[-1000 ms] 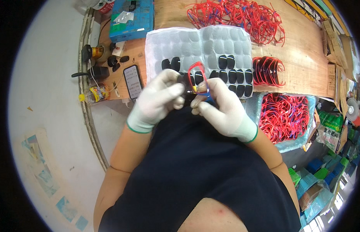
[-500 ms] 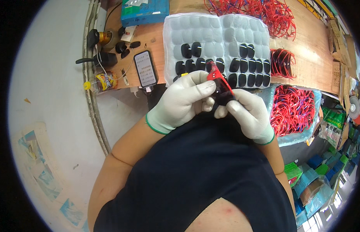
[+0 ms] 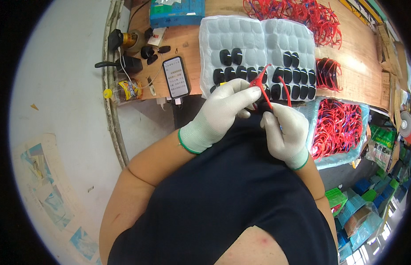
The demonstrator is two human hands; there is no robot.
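Both gloved hands hold a red eyeglass frame (image 3: 259, 81) in front of the tray. My left hand (image 3: 230, 101) pinches one end of it between thumb and fingers. My right hand (image 3: 287, 132) has its fingers closed on the lower part, and a red temple arm rises past them. Whether a dark lens sits in the frame is hidden by the fingers. Just beyond my hands lies a white moulded tray (image 3: 234, 33) with round pockets. Several black lenses (image 3: 295, 76) stand in its nearer rows, and the hands cover part of them.
On the table lie a phone (image 3: 176, 77), a blue box (image 3: 176, 13) and a heap of red frames (image 3: 298, 17). Frames with dark lenses (image 3: 328, 74) are stacked right of the tray. A plastic-lined bin of red frames (image 3: 338, 128) stands at the right, a plastic bottle (image 3: 126, 91) at the left.
The red frame has turned in my hands, so its temple arms now point up and its dark lens no longer shows clearly. Both hands shifted slightly; the view swung a little left.
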